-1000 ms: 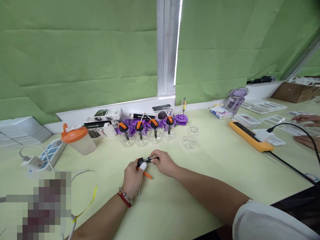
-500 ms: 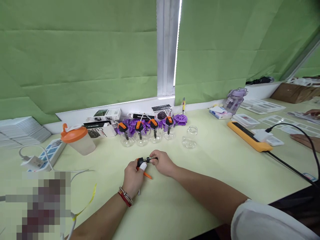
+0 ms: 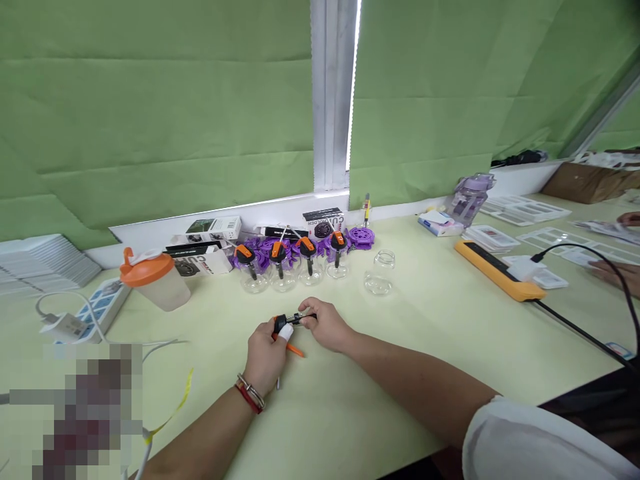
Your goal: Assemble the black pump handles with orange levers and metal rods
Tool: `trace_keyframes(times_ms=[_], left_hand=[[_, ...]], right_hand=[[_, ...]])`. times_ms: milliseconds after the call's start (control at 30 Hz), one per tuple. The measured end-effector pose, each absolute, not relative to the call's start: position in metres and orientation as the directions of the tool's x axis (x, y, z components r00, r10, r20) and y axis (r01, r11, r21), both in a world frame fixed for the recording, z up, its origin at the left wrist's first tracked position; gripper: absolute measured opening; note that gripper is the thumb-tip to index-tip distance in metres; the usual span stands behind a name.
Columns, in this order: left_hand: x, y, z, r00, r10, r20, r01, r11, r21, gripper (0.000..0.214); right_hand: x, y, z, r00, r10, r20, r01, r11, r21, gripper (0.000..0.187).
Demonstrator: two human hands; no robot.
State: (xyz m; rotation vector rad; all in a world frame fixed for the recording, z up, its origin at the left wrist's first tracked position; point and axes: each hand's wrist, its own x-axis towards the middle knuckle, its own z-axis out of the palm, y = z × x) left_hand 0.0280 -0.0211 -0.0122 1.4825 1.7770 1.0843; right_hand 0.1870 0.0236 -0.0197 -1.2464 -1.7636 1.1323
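My left hand point(image 3: 265, 355) and my right hand point(image 3: 326, 325) meet at the middle of the pale green table point(image 3: 410, 333), both closed on one small black and orange pump part point(image 3: 287, 323). The left thumb wears a white finger cot. A thin black stem runs from the part into my right fingers. An orange piece sticks out under my left hand. Behind them stands a row of several small glass jars with black and orange tops point(image 3: 293, 263), and one open glass jar point(image 3: 379, 272) to their right.
An orange-lidded cup point(image 3: 151, 279) and a power strip point(image 3: 97, 305) sit at the left. Purple plastic parts point(image 3: 361, 237) and small boxes point(image 3: 210, 230) line the window sill. A yellow power strip point(image 3: 497, 270) with a black cable lies right; another person's hands point(image 3: 613, 273) work there.
My hands and the part stay nearly in place. The other person's hands at the right edge have moved further right.
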Motion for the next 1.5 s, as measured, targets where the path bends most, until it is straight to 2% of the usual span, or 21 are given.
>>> trace_keyframes(times_ms=[200,333,467,633,833,933,1067,1200,1333,1500], left_hand=[[0.0279,-0.0209,-0.0127,-0.213,0.975,0.058,0.507,0.059,0.86,0.029],[0.0287,-0.0217,-0.011,-0.212,0.977,0.035,0.51,0.08,0.856,0.029],[0.029,-0.0217,-0.0103,-0.205,0.978,0.038,0.512,0.075,0.856,0.03],[0.0287,-0.021,-0.0114,-0.203,0.978,0.05,0.512,0.063,0.857,0.029],[0.0285,-0.0211,-0.0109,-0.2,0.978,0.057,0.495,0.051,0.867,0.031],[0.0281,-0.0212,-0.011,-0.207,0.976,0.066,0.499,0.047,0.865,0.03],[0.028,-0.0208,-0.012,-0.21,0.975,0.071,0.493,0.043,0.869,0.031],[0.0286,-0.021,-0.0116,-0.207,0.977,0.053,0.496,0.058,0.866,0.03],[0.0291,-0.0217,-0.0106,-0.205,0.977,0.061,0.489,0.048,0.871,0.033],[0.0289,-0.0217,-0.0098,-0.205,0.976,0.081,0.489,0.03,0.872,0.032]], right_hand=[[0.1869,0.024,-0.0198,-0.303,0.952,0.047,0.331,0.152,-0.931,0.018],[0.1861,0.0235,-0.0199,-0.294,0.954,0.053,0.35,0.159,-0.923,0.012],[0.186,0.0235,-0.0204,-0.29,0.955,0.061,0.33,0.16,-0.931,0.017],[0.1858,0.0226,-0.0195,-0.295,0.954,0.06,0.308,0.155,-0.939,0.011],[0.1864,0.0221,-0.0198,-0.285,0.957,0.062,0.303,0.151,-0.941,0.018],[0.1862,0.023,-0.0206,-0.292,0.953,0.076,0.3,0.167,-0.939,0.01],[0.1859,0.0233,-0.0196,-0.284,0.956,0.075,0.295,0.161,-0.942,0.017],[0.1859,0.023,-0.0192,-0.279,0.957,0.074,0.297,0.159,-0.942,0.013],[0.1856,0.0225,-0.0187,-0.271,0.961,0.051,0.285,0.131,-0.95,0.019],[0.1853,0.0222,-0.0173,-0.269,0.961,0.056,0.305,0.14,-0.942,0.01]])
